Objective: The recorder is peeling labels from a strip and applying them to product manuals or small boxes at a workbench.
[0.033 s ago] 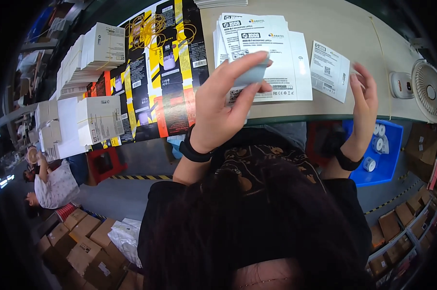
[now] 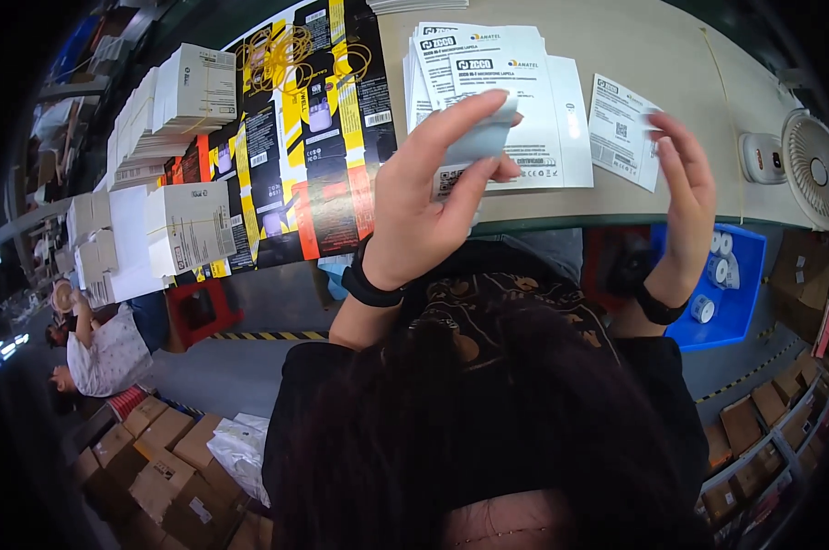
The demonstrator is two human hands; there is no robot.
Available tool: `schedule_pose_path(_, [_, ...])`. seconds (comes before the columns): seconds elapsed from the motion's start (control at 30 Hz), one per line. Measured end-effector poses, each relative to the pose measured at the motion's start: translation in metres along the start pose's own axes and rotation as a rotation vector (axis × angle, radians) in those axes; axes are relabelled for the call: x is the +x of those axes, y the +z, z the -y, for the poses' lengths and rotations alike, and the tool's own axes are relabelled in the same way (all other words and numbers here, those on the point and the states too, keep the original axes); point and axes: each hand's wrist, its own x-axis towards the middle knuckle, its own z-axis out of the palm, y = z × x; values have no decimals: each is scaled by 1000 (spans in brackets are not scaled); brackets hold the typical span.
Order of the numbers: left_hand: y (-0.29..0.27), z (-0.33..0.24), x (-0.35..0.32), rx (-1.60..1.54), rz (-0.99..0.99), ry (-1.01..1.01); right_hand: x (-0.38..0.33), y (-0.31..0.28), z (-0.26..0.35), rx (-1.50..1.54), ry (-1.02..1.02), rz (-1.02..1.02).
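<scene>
At the middle of the desk [image 2: 575, 206], my left hand [image 2: 423, 188] is clamping a pale blue strip [image 2: 480, 142] between thumb and fingers, holding it over the stack of white cards [image 2: 565, 137] that is lying near the front edge. My right hand [image 2: 687, 179] is hovering to the right, its fingertips at the side of a single white card [image 2: 616, 128] that is lying apart from the stack. The tips are blurring, and I cannot tell whether they are touching the card or pinching something small.

I am apparently partway through: one card is sitting out by itself, seemingly the one in hand, while the loose, uneven stack is probably waiting its turn. Squared-off white bundles [image 2: 199, 87] are standing toward the desk's left end, perhaps finished, though nothing is confirming it. Rubber bands [image 2: 277, 60] are lying in a tangle on dark printed sheets [image 2: 341, 137] nearby. A small fan [image 2: 810, 170] is occupying the right end, and a blue bin [image 2: 740, 302] of rolls is sitting below the front edge.
</scene>
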Motion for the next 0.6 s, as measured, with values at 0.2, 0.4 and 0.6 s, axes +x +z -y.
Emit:
schedule_pose_path(0.2, [9, -4, 0, -82, 115, -17, -4, 56, 28, 62, -170, 538])
schedule_pose_path(0.4, [16, -6, -2, -111, 154, -24, -4, 61, 27, 122, -160, 337])
schedule_pose_path(0.6, [18, -5, -5, -112, 64, -130, -1, 52, 27, 45, -159, 376])
